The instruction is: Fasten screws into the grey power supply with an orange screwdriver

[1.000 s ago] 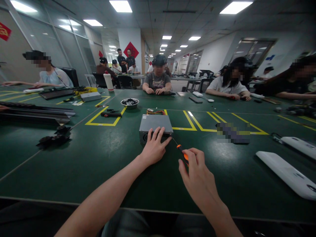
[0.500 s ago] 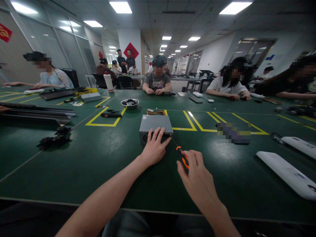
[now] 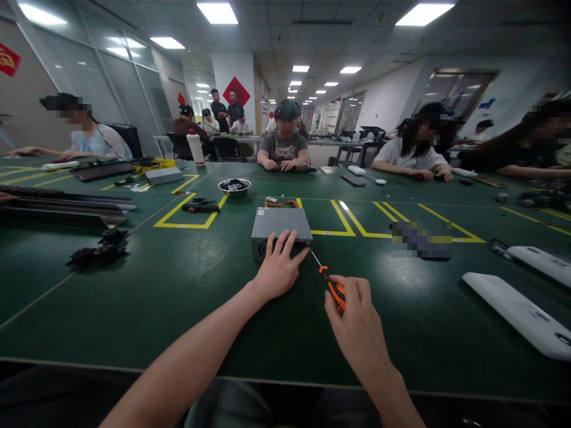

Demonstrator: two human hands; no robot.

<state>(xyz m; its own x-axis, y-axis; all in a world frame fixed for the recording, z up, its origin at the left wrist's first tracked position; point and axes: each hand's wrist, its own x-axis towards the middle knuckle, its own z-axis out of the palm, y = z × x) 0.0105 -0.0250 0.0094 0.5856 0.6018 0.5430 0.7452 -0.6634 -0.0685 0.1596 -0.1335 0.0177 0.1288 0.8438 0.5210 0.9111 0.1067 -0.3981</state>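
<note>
A grey metal box point(image 3: 281, 223) with coloured wires at its far end lies on the green table point(image 3: 187, 291) in front of me. My left hand point(image 3: 279, 267) rests flat against the box's near face, fingers spread over its top edge. My right hand point(image 3: 357, 324) grips an orange-and-black screwdriver point(image 3: 332, 285); its thin shaft points up-left, with the tip close to the box's near right corner.
A metal bowl point(image 3: 234, 186) of small parts and a black tool point(image 3: 200, 207) lie beyond the box. Black parts point(image 3: 96, 254) sit to the left, white panels point(image 3: 520, 312) to the right. Several people sit around the table's far sides.
My right hand has drawn back slightly and re-gripped the screwdriver, so more of the handle and shaft shows, the tip nearer the box's corner. My left hand has stayed on the box.
</note>
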